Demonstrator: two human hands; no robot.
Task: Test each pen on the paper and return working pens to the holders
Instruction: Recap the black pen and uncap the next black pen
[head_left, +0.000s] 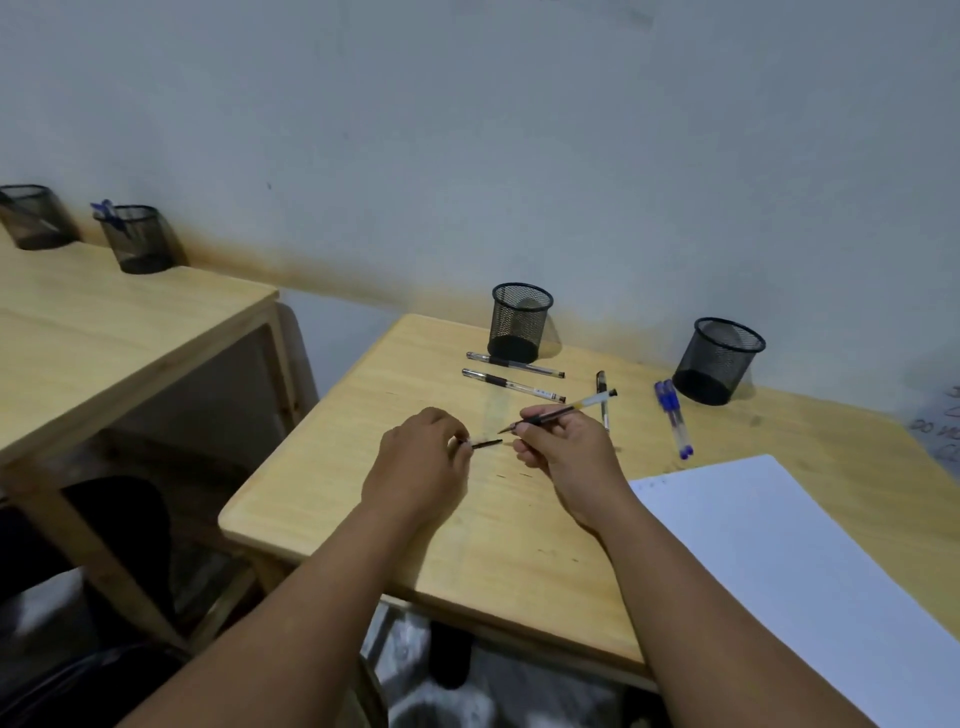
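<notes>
- The pen (566, 410) is held above the middle of the desk (332, 499), tip bare and pointing left; its cap (485, 443) is apart from it, just off the tip.
- It looks light, stiff and smooth; the dark grip section near the tip seems the surest place to hold.
- The right hand (563, 457) has fingers curled round that section, wrist low, forearm reaching in from the near edge.
- The left hand (418, 467) pinches the cap between fingertips, knuckles up.
- The paper (789, 561) lies at the near right corner; two mesh holders (519, 322) (719, 361) stand along the far edge.
</notes>
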